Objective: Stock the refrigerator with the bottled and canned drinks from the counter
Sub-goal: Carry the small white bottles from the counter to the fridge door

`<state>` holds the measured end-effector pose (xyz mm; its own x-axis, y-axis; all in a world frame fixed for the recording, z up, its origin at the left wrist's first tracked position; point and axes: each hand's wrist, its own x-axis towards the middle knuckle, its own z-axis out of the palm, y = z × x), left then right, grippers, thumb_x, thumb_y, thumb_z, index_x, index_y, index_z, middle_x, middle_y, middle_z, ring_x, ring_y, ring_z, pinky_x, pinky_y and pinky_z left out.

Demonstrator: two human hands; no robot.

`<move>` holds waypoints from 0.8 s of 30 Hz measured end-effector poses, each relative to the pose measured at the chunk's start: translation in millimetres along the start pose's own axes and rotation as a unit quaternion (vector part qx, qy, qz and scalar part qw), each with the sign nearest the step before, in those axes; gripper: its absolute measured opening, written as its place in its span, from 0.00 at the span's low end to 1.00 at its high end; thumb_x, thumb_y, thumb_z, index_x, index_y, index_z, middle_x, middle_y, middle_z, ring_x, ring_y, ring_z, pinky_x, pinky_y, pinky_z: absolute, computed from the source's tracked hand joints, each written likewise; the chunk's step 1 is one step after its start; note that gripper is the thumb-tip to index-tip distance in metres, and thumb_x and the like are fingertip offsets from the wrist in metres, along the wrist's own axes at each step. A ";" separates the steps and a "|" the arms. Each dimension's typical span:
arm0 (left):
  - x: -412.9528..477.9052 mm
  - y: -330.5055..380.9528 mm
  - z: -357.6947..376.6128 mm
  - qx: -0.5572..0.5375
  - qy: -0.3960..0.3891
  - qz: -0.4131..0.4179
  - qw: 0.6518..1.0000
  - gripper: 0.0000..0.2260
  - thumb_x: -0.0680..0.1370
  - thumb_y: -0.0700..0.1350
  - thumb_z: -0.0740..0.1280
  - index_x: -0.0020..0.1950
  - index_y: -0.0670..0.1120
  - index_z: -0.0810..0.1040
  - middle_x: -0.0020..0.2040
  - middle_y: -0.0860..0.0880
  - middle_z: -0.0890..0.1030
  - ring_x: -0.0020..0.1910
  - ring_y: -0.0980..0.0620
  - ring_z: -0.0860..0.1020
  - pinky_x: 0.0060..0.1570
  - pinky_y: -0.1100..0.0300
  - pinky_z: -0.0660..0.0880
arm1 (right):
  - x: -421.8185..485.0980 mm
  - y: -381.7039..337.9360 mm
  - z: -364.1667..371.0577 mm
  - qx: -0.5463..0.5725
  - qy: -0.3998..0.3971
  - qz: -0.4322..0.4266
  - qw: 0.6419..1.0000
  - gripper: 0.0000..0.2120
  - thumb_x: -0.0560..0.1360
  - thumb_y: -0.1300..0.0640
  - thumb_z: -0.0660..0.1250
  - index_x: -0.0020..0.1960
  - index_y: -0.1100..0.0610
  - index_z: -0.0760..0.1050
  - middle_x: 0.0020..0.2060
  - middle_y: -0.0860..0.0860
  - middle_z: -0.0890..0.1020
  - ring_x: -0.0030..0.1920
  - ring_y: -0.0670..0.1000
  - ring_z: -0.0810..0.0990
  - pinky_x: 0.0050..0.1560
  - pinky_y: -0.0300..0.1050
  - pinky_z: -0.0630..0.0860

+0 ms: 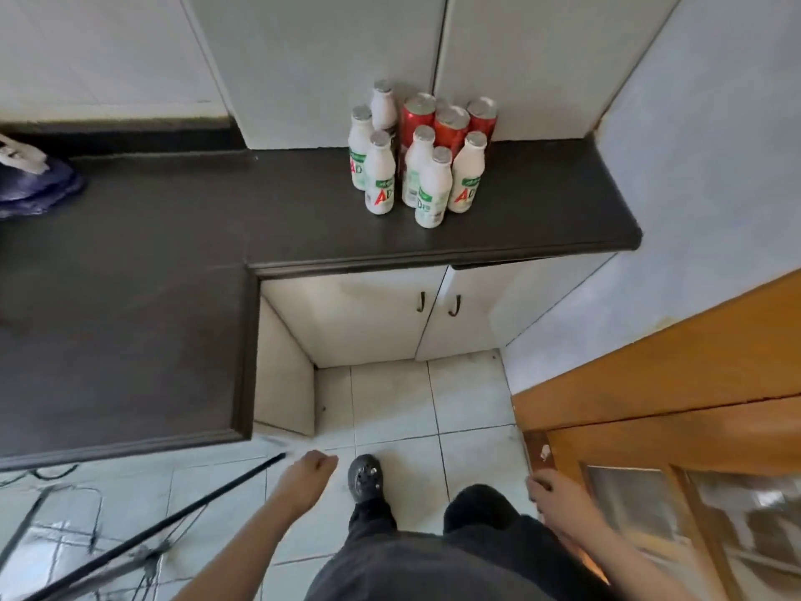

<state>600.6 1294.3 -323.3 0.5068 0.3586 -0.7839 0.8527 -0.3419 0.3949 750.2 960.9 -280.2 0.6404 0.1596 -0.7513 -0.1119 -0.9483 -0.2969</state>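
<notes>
Nothing is held in the slack left hand (310, 470) or right hand (552, 490); bottles (432, 190) and cans (450, 130) are judged unstocked on the counter (216, 219).

Upper centre, the bottles (427, 188) were white with green-and-red labels and silver caps; the cans (450, 128) behind were red. The counter (173, 219) was near-black, the cabinet doors (368, 314) white, the door (672, 370) lower right orange-brown.
</notes>
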 end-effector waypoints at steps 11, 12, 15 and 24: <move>52.5 204.8 -114.3 -0.203 0.152 0.208 0.945 0.05 0.79 0.49 0.62 0.49 0.59 0.76 0.47 0.61 0.79 0.47 0.64 0.77 0.42 0.75 0.68 | 72.7 -186.1 -99.4 0.171 0.163 -0.183 0.954 0.10 0.80 0.53 0.60 0.59 0.50 0.74 0.52 0.42 0.78 0.52 0.40 0.75 0.51 0.33 0.70; 53.1 218.6 -123.8 -0.224 0.181 0.217 0.933 0.05 0.79 0.48 0.62 0.50 0.58 0.76 0.48 0.61 0.79 0.47 0.66 0.76 0.42 0.76 0.68 | 79.8 -203.3 -113.2 0.175 0.184 -0.209 0.944 0.10 0.80 0.53 0.60 0.60 0.50 0.74 0.52 0.42 0.78 0.51 0.39 0.75 0.49 0.31 0.70; 56.0 253.7 -152.1 -0.261 0.272 0.249 0.892 0.07 0.79 0.46 0.62 0.55 0.53 0.76 0.50 0.60 0.77 0.47 0.69 0.75 0.43 0.80 0.67 | 97.3 -250.8 -155.8 0.182 0.237 -0.277 0.913 0.11 0.79 0.55 0.61 0.60 0.52 0.74 0.52 0.44 0.79 0.50 0.40 0.77 0.50 0.37 0.75; 100.1 323.3 -199.9 -0.221 0.337 0.248 0.881 0.19 0.78 0.50 0.63 0.69 0.54 0.66 0.65 0.61 0.70 0.58 0.65 0.71 0.54 0.66 0.70 | 141.1 -324.8 -212.7 0.055 0.297 -0.404 0.863 0.18 0.76 0.52 0.66 0.63 0.55 0.71 0.54 0.48 0.79 0.51 0.47 0.78 0.45 0.39 0.76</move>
<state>952.3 1393.4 -178.3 0.6649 0.7447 -0.0584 0.3953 -0.2844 0.8734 1038.6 1233.1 -164.5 0.8157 0.5579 0.1528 0.5040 -0.5558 -0.6611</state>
